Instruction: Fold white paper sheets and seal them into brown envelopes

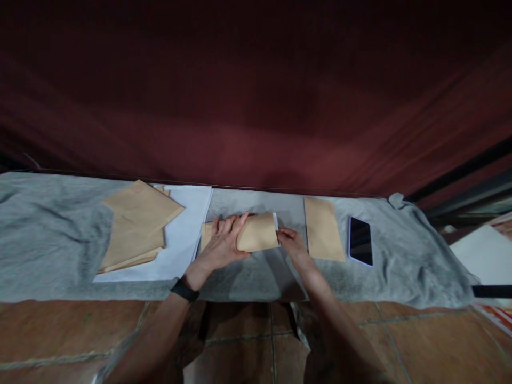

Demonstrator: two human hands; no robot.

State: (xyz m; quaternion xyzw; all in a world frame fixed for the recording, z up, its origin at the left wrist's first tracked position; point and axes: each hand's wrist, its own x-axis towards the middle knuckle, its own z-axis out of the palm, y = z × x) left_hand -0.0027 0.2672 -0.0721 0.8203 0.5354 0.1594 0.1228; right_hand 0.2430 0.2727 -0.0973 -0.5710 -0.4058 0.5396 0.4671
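A brown paper envelope [258, 233] lies crosswise in front of me, its upper side bowed up a little. My left hand [226, 240] grips it from the left, fingers over its far edge and thumb side along the near edge. White paper [275, 219] sticks out as a narrow strip from the envelope's right end. At that end my right hand [291, 242] is closed, its fingertips pinching at the paper; the rest of the paper is hidden inside the envelope.
Left of my hands, several brown envelopes [138, 226] lie on large white sheets [186, 213]. To the right are another brown envelope [324, 229] and a phone [360, 241]. Grey cloth [404, 256] covers the bench, backed by a dark red surface [256, 149].
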